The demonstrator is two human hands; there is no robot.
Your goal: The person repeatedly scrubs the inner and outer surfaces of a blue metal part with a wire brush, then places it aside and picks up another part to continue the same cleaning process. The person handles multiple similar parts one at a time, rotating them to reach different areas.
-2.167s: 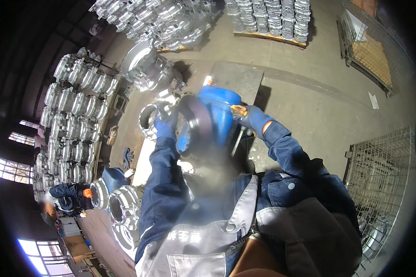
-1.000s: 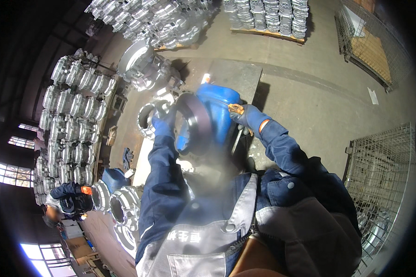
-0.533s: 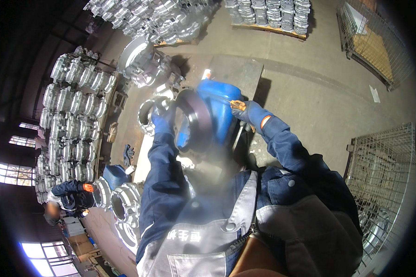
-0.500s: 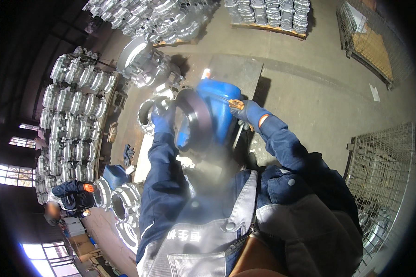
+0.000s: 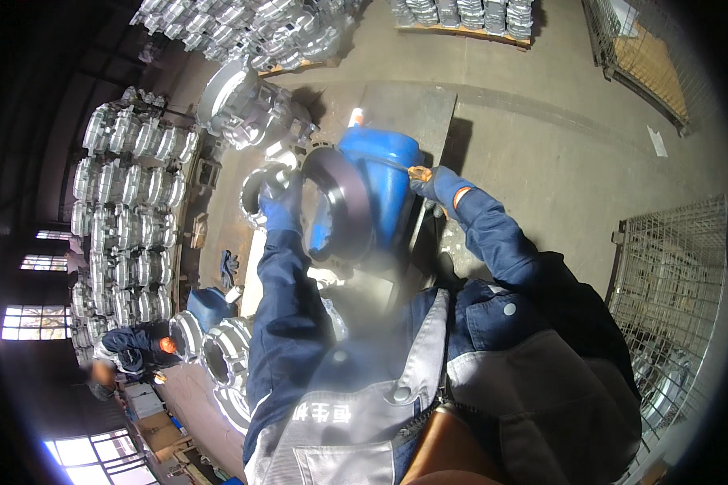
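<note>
Blue-gloved, your right hand (image 5: pixel 435 191) is wrapped around an orange-handled tool (image 5: pixel 420 174), whose thin dark shaft points left across a large blue plastic container (image 5: pixel 382 145); you cannot tell where its tip ends. Your left hand (image 5: pixel 281 205), also in a blue glove, is up at the left side of a wide, dark, glossy metal ring (image 5: pixel 353 202); how far its fingers are bent around anything, you cannot tell. So the ring lies between your two hands, closer to the left one, tilted in front of the container. Just left of your left hand is a smaller silver metal ring (image 5: pixel 248 199). Beyond the container, a bare stretch of grey tabletop (image 5: pixel 429 115) shows, with a bulky silver flanged casting (image 5: pixel 255 109) further to the left.
</note>
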